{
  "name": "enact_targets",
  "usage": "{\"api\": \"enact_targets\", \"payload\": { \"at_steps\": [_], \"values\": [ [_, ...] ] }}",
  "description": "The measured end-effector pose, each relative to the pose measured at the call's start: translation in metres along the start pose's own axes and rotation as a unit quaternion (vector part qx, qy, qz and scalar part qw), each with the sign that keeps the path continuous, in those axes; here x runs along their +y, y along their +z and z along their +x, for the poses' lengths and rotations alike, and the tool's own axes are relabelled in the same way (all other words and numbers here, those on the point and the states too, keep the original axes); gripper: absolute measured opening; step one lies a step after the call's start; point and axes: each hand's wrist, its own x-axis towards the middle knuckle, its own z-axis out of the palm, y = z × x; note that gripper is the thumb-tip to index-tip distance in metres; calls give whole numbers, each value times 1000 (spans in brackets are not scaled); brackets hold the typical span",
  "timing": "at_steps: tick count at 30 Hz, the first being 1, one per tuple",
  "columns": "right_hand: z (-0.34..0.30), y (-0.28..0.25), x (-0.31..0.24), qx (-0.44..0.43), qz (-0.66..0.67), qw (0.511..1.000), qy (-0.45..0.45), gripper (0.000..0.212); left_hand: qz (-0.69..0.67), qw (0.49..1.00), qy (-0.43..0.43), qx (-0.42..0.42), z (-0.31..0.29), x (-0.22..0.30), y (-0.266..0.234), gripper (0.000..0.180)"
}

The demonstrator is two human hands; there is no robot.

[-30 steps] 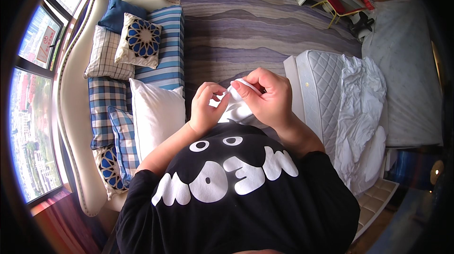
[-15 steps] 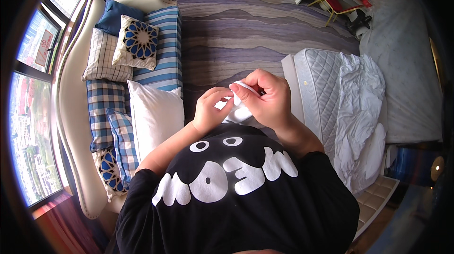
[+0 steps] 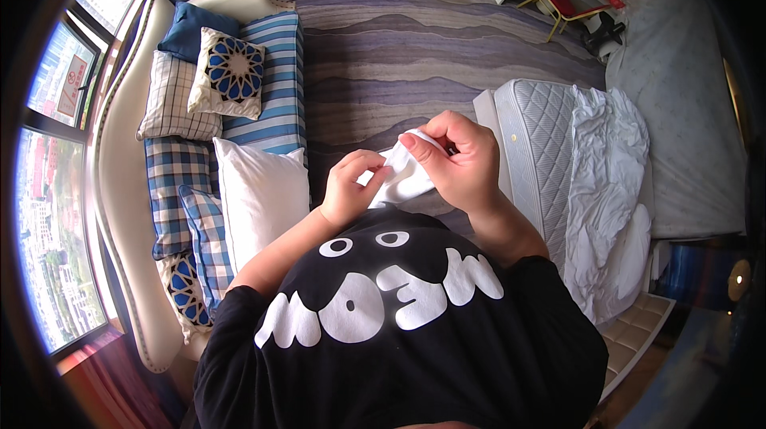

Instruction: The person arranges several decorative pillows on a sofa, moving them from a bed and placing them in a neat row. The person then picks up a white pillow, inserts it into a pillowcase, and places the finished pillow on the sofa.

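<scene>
A piece of white cloth (image 3: 408,179) hangs in front of my chest, stretched between my two hands. My right hand (image 3: 463,159) pinches its upper edge between thumb and fingers. On the other side, my left hand (image 3: 349,188) has its fingers curled at the cloth's left edge, thumb and fingertips against the fabric. The lower part of the cloth drops behind my black shirt, so its full size and kind are hidden.
On the left, a cream sofa (image 3: 120,213) holds several cushions and a white pillow (image 3: 259,197). At right, a quilted mattress (image 3: 533,150) carries a crumpled white sheet (image 3: 602,189). A red chair (image 3: 560,3) stands far right on the wavy-patterned carpet (image 3: 383,54).
My hands have moved slightly apart, the right one up and to the right. More of the white cloth now shows spread between them.
</scene>
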Motion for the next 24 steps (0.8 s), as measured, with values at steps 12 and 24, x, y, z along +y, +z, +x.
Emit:
{"api": "enact_targets", "payload": {
  "at_steps": [12,24],
  "values": [
    [-1,-35,49,104,90,990,39,18,-73,985,-147,-50,-15,-16,-37,11],
    [6,-21,56,116,3,993,0,14,-282,912,-297,23,-10,7,-40,14]
  ]
}}
